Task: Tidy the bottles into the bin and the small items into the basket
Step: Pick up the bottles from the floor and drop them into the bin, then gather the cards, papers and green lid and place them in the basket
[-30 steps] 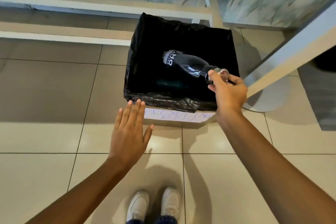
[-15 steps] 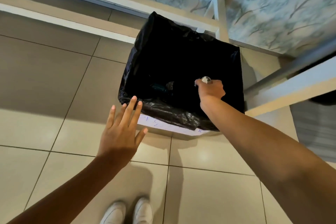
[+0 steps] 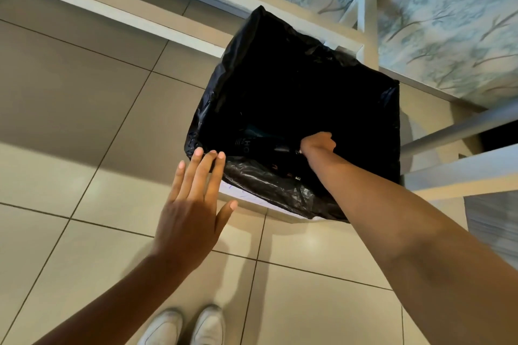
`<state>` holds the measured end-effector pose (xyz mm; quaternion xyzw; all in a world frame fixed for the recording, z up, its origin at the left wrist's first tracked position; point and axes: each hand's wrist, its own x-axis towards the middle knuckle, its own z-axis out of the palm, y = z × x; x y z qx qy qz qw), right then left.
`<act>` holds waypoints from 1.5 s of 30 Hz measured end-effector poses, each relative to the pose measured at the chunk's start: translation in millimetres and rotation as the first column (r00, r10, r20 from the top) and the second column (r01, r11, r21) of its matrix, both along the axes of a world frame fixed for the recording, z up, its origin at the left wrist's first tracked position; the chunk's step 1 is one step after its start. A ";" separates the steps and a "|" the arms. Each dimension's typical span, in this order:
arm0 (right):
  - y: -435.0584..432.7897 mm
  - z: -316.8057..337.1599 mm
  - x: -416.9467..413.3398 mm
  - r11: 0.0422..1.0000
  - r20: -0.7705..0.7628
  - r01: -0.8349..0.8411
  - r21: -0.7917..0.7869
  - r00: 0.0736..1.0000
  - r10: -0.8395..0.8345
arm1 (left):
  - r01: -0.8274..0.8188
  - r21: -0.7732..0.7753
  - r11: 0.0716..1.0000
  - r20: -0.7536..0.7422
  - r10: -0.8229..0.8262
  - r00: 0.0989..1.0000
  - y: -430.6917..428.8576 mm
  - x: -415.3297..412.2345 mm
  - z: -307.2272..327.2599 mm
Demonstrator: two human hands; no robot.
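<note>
The bin [image 3: 269, 185] is a box lined with a black bag, standing on the tiled floor. My right hand [image 3: 318, 143] reaches deep inside it, fingers curled around the neck of a black bottle [image 3: 252, 145]. The bottle lies low in the bin and is barely visible in the dark, with pale lettering on its side. My left hand [image 3: 193, 204] is flat with fingers spread and holds nothing. Its fingertips are at the bin's near left corner. No basket or small items are in view.
White table frame bars [image 3: 448, 173] run close to the bin's right side, and a white rail [image 3: 140, 22] passes behind it. A patterned wall [image 3: 448, 22] is at the back. My white shoes [image 3: 185, 328] stand on the tiles below.
My right hand has lowered the bottle from above the bin's rim down into the bin. My left hand has moved up to the bin's near corner. The view has tilted and come closer.
</note>
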<state>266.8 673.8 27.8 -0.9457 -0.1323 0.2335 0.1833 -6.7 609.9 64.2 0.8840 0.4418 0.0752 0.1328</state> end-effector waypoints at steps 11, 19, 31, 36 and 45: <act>-32.7 47.3 -32.3 0.707 0.558 -0.707 -0.003 0.586 0.588 | -0.023 -0.074 0.997 0.061 0.028 0.998 -0.8 1.0 5.6; -82.8 101.4 -82.9 0.537 0.738 -0.844 0.002 0.364 0.568 | 0.021 -0.260 0.966 0.204 0.033 0.978 7.3 -7.6 20.6; -149.0 198.2 -173.0 0.419 0.697 -0.860 0.289 0.490 0.524 | -0.213 -0.346 0.914 0.413 0.352 0.840 -69.3 -76.9 107.3; -207.8 247.3 -222.8 0.460 0.651 -0.815 0.353 0.567 0.505 | -0.311 -0.412 0.856 0.408 0.479 0.777 -129.8 -128.1 160.0; -334.5 323.6 -364.8 0.406 0.663 -0.847 0.343 0.524 0.535 | -0.336 -0.379 0.862 0.485 0.494 0.721 -244.8 -275.4 234.3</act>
